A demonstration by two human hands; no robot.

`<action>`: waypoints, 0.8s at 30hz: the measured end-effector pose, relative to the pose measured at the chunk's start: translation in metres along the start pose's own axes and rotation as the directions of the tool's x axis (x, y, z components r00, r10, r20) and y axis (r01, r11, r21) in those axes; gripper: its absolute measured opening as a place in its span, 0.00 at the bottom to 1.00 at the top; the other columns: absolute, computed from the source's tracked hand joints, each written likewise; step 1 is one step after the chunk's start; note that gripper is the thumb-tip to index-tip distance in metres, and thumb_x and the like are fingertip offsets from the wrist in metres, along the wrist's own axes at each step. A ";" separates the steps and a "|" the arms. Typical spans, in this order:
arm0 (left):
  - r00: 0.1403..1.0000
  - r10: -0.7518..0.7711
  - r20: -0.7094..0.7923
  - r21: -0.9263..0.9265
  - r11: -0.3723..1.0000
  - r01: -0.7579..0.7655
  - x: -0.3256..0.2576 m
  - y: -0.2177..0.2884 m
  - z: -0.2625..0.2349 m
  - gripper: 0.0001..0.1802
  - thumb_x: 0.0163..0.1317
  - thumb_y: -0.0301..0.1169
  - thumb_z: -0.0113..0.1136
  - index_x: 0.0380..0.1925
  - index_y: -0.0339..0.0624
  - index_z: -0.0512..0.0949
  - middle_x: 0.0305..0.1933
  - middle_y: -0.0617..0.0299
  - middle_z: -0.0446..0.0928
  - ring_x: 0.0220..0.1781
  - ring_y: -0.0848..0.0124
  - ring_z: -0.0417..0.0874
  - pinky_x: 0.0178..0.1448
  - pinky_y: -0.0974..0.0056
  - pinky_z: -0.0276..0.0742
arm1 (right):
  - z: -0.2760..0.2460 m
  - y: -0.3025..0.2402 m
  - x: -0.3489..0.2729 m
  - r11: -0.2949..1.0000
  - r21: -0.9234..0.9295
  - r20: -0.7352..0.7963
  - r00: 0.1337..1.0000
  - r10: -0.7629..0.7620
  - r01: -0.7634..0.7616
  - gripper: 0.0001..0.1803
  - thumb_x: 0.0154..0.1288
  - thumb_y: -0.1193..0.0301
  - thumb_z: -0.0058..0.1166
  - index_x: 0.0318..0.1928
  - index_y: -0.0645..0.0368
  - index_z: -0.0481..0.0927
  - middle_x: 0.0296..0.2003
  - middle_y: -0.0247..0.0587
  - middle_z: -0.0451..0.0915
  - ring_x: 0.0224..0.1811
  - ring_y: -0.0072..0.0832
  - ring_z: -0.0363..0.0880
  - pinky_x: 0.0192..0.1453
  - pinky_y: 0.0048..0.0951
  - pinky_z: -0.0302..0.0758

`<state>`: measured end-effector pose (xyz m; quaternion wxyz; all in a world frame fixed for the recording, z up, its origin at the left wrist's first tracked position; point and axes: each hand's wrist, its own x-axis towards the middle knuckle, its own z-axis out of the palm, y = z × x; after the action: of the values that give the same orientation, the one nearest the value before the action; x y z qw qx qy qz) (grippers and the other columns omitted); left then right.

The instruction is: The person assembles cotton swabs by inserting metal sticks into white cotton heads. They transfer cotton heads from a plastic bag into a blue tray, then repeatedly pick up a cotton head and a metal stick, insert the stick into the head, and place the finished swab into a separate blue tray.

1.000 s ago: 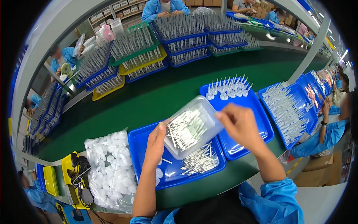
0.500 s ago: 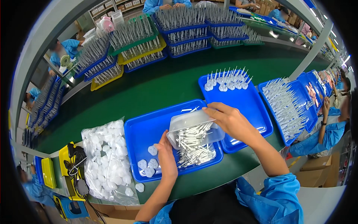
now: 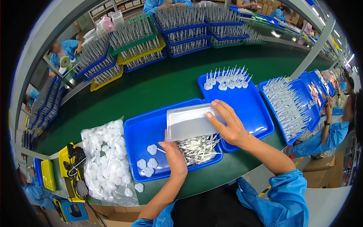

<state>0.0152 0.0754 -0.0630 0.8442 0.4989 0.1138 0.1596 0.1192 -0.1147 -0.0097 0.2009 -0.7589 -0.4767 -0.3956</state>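
Note:
A translucent plastic container (image 3: 191, 120) is tipped over, its underside turned up, above a pile of thin white sticks (image 3: 198, 149) in a blue tray (image 3: 145, 121). My right hand (image 3: 231, 126) grips the container's right end, thumb on the underside. At the lower left corner, my left hand (image 3: 176, 159) is closed against the container, its fingers partly hidden and its thumb pointing left. One stick lies by that thumb. Several pale rounded three-lobed pieces (image 3: 152, 149) rest in the tray's left part.
A clear bag of white pieces (image 3: 106, 162) lies left of the tray. To the right stand a second blue tray (image 3: 249, 113) with upright-stick pieces along its far side, and a fuller tray (image 3: 285, 108). Stacked trays (image 3: 181, 38) line the far side of the green table (image 3: 151, 83). Co-workers sit around.
The container has tipped over from showing its sticks inside to showing its underside. The sticks now lie heaped in the tray. My right hand has turned with it; my left hand has shifted slightly right.

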 end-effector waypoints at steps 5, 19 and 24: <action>0.994 -0.062 0.090 0.279 0.960 0.034 -0.003 0.007 0.004 0.52 0.75 0.67 0.22 0.77 0.26 0.45 0.83 0.43 0.45 0.84 0.56 0.46 0.84 0.58 0.38 | 0.006 0.008 0.017 0.998 -0.057 0.084 0.996 0.025 -0.020 0.32 0.53 0.86 0.56 0.62 0.60 0.78 0.64 0.61 0.69 0.65 0.57 0.72 0.67 0.50 0.73; 0.916 0.105 0.388 0.007 0.993 -0.117 0.064 0.082 0.003 0.46 0.74 0.44 0.56 0.79 0.41 0.40 0.77 0.45 0.56 0.79 0.53 0.60 0.77 0.48 0.62 | -0.034 -0.014 0.098 0.601 0.303 0.456 0.666 0.590 -0.740 0.27 0.74 0.67 0.52 0.68 0.68 0.69 0.64 0.70 0.69 0.65 0.62 0.71 0.71 0.44 0.67; 0.940 0.210 0.270 -0.167 0.971 -0.169 0.067 0.162 0.006 0.42 0.73 0.45 0.54 0.77 0.37 0.48 0.75 0.46 0.60 0.75 0.56 0.67 0.75 0.50 0.66 | -0.070 -0.057 0.154 0.979 0.190 0.250 0.961 -0.120 0.073 0.29 0.68 0.62 0.60 0.66 0.59 0.73 0.74 0.64 0.51 0.74 0.62 0.58 0.70 0.59 0.67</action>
<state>0.0536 0.1693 0.0802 0.8656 0.4642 -0.0695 0.1742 0.0761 -0.0491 0.1504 0.1843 -0.7588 -0.5692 -0.2577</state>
